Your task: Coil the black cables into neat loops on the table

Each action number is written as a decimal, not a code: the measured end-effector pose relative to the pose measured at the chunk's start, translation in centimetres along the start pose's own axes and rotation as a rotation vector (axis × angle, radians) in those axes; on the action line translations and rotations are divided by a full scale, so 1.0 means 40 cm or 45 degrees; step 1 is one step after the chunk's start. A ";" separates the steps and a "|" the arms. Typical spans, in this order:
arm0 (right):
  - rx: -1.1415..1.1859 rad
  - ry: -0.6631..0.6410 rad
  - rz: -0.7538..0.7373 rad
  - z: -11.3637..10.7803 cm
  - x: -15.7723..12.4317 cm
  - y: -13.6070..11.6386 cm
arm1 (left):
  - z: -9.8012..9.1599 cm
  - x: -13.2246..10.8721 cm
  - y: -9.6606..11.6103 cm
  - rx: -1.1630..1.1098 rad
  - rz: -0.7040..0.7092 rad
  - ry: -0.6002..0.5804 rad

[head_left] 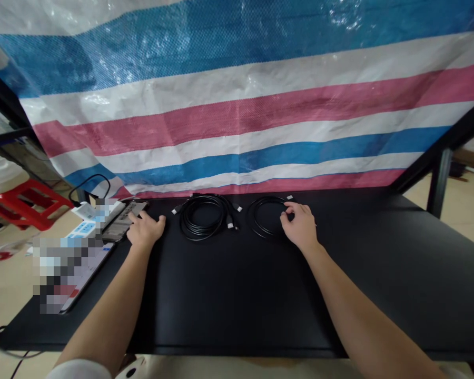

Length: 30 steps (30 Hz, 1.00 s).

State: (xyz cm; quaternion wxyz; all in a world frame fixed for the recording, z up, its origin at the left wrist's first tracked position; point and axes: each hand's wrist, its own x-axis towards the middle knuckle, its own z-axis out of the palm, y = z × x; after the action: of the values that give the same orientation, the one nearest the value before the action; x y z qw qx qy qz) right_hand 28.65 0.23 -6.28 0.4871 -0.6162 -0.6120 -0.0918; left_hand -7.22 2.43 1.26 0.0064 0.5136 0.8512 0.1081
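Observation:
Two coils of black cable lie on the black table point(237, 295). The larger coil point(187, 223), near the middle, has several pale connector ends around it. My right hand point(300, 225) is at the right side of the smaller coil point(256, 226), its fingers curled in round the cable. That side of the coil is hidden by the hand, and a pale connector point(289, 197) shows just beyond it. To the left, my left hand point(145, 229) rests with fingers spread, beside and partly over a phone point(118, 223), holding nothing.
A white power strip point(82, 227) with a plugged-in charger point(84, 210) runs along the table's left side. Another phone point(90, 268) lies nearer me, partly blurred out. A striped plastic sheet point(237, 116) hangs behind the table. A red stool point(31, 205) stands at left.

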 end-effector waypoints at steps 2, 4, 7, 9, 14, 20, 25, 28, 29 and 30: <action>0.005 -0.008 -0.001 0.000 0.000 0.000 | -0.007 -0.013 0.011 0.010 -0.041 -0.006; 0.006 -0.017 -0.005 0.000 0.000 -0.001 | -0.015 -0.022 0.018 0.007 -0.047 0.004; 0.012 -0.022 -0.017 0.001 0.001 -0.002 | -0.022 -0.024 0.016 0.007 -0.016 0.054; 0.018 -0.022 -0.023 0.002 0.002 -0.002 | -0.022 -0.018 0.010 0.041 0.003 0.027; 0.032 -0.054 -0.045 0.002 0.002 -0.002 | -0.014 -0.005 0.000 0.223 0.165 -0.189; 0.007 -0.071 -0.046 0.003 0.001 0.000 | -0.014 -0.008 0.000 0.233 0.164 -0.205; 0.018 -0.062 -0.053 0.003 0.002 0.000 | -0.018 -0.011 0.010 0.080 0.013 -0.062; 0.013 -0.070 -0.051 0.002 0.003 0.000 | -0.019 -0.010 0.017 0.003 -0.109 0.019; 0.009 -0.068 -0.048 0.002 0.003 0.000 | -0.019 -0.009 0.018 -0.013 -0.125 0.030; 0.003 -0.066 -0.043 0.001 0.003 -0.001 | -0.019 -0.007 0.018 -0.024 -0.122 0.039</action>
State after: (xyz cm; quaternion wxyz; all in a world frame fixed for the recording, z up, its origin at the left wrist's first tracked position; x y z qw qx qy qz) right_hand 28.63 0.35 -6.21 0.4703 -0.6073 -0.6349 -0.0836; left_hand -6.56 2.36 2.11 0.0033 0.4703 0.8738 0.1236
